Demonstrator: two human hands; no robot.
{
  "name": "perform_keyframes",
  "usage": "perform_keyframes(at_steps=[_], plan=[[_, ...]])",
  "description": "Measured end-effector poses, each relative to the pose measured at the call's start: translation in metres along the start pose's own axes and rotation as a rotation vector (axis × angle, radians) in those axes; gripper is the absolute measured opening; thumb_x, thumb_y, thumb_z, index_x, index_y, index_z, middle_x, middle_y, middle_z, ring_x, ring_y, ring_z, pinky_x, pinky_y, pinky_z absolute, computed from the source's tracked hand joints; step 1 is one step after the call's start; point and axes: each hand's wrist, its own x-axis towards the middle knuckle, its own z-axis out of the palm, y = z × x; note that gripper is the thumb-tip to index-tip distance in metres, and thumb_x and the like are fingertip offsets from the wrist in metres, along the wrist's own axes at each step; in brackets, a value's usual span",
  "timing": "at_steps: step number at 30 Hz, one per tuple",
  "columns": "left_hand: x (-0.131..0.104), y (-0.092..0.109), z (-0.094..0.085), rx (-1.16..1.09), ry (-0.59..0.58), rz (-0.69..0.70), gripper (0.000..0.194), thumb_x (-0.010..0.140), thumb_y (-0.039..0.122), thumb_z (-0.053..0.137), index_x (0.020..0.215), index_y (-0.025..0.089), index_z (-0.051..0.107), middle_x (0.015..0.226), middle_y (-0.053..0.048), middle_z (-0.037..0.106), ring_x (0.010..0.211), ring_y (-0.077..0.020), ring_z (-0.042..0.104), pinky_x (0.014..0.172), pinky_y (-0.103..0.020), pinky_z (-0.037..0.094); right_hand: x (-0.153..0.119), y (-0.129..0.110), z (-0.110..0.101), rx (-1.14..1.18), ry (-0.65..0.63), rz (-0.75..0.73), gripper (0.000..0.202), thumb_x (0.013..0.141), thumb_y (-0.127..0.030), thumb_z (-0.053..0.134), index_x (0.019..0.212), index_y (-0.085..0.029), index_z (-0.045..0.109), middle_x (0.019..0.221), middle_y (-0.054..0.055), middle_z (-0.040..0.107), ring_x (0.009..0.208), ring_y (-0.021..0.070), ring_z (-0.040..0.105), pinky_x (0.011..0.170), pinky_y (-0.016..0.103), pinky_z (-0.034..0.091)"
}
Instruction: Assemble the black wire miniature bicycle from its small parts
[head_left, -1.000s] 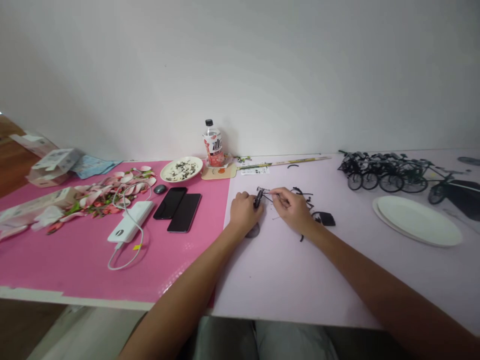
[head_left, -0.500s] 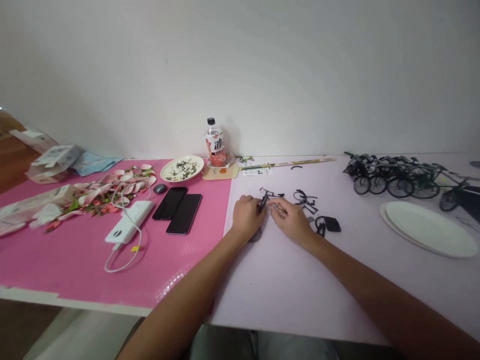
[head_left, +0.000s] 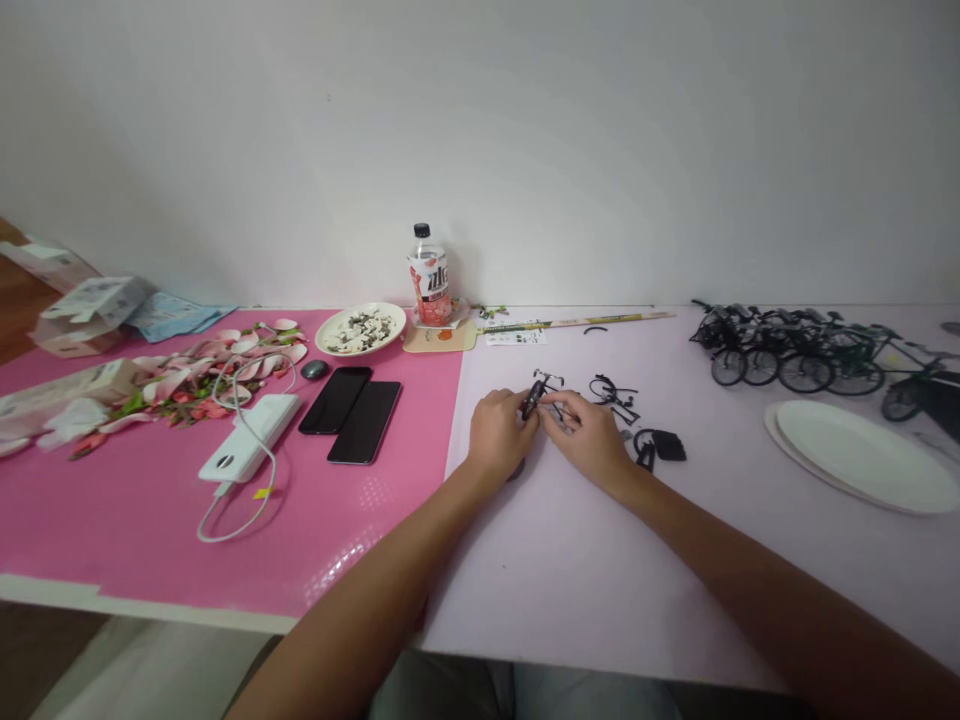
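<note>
The left hand [head_left: 501,435] clamps a miniature bicycle [head_left: 533,399] over the lilac tabletop [head_left: 570,570]; the right hand [head_left: 591,436] is beside it — its grip cannot be told. Brace the bicycle — press lightly, squarely.

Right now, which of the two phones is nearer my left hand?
The right-hand phone, the one set closer to you; the left-hand phone lies farther back and farther from your left hand.
</note>
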Motion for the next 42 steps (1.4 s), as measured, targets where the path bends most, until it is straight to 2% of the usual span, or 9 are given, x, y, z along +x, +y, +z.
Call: perform_keyframes(at_steps=[9,16,24,28,32,36,42], plan=[[0.000,-0.001,-0.001,-0.047,0.037,0.066,0.015,0.096,0.024,0.061,0.095,0.020,0.075,0.084,-0.006,0.068,0.085,-0.0220,0.063,0.080,-0.033,0.047,-0.001,-0.003,-0.001,-0.084,0.068,-0.095,0.020,0.098,-0.035,0.059,0.095,-0.020,0.072,0.062,0.001,0.064,0.053,0.0156,0.061,0.056,0.027,0.046],[-0.003,0.003,0.000,-0.086,0.099,0.100,0.020,0.100,0.028,0.059,0.108,0.022,0.077,0.084,-0.006,0.067,0.084,-0.0211,0.063,0.080,-0.031,0.048,0.003,-0.010,-0.010,-0.298,0.093,-0.210,0.018,0.099,-0.031,0.058,0.090,-0.020,0.071,0.065,0.002,0.071,0.060,0.0165,0.070,0.056,0.025,0.041],[-0.004,0.000,0.006,-0.104,0.229,0.221,0.023,0.101,0.029,0.060,0.112,0.018,0.077,0.084,-0.007,0.069,0.080,-0.0197,0.061,0.077,-0.031,0.048,0.006,-0.017,-0.017,-0.454,0.051,-0.296,0.018,0.100,-0.023,0.050,0.091,-0.018,0.066,0.063,0.000,0.067,0.052,0.0138,0.057,0.054,0.026,0.031],[-0.005,-0.001,0.008,-0.093,0.253,0.275,0.022,0.101,0.028,0.061,0.112,0.019,0.077,0.082,-0.006,0.069,0.077,-0.0188,0.061,0.074,-0.031,0.048,0.007,-0.016,-0.020,-0.473,0.020,-0.288,0.019,0.099,-0.022,0.048,0.087,-0.018,0.063,0.061,0.000,0.063,0.050,0.0136,0.053,0.054,0.026,0.028],[-0.004,-0.002,0.009,-0.093,0.271,0.265,0.022,0.099,0.027,0.063,0.115,0.019,0.077,0.082,-0.005,0.069,0.077,-0.0189,0.061,0.073,-0.031,0.049,0.008,-0.016,-0.022,-0.485,-0.020,-0.270,0.019,0.097,-0.022,0.048,0.084,-0.019,0.061,0.062,0.000,0.064,0.052,0.0143,0.053,0.054,0.026,0.027],[-0.004,-0.005,0.011,-0.112,0.270,0.254,0.025,0.096,0.023,0.066,0.119,0.018,0.076,0.086,-0.006,0.071,0.080,-0.0197,0.063,0.075,-0.032,0.051,0.007,-0.016,-0.021,-0.434,-0.062,-0.274,0.019,0.099,-0.028,0.050,0.088,-0.018,0.062,0.061,0.000,0.063,0.052,0.0146,0.054,0.055,0.026,0.028],[-0.004,-0.005,0.011,-0.130,0.290,0.259,0.024,0.097,0.024,0.065,0.117,0.017,0.077,0.086,-0.006,0.071,0.080,-0.0195,0.063,0.074,-0.032,0.051,0.006,-0.014,-0.020,-0.373,-0.030,-0.293,0.018,0.099,-0.027,0.052,0.087,-0.019,0.062,0.060,-0.002,0.062,0.049,0.0132,0.053,0.054,0.025,0.029]])
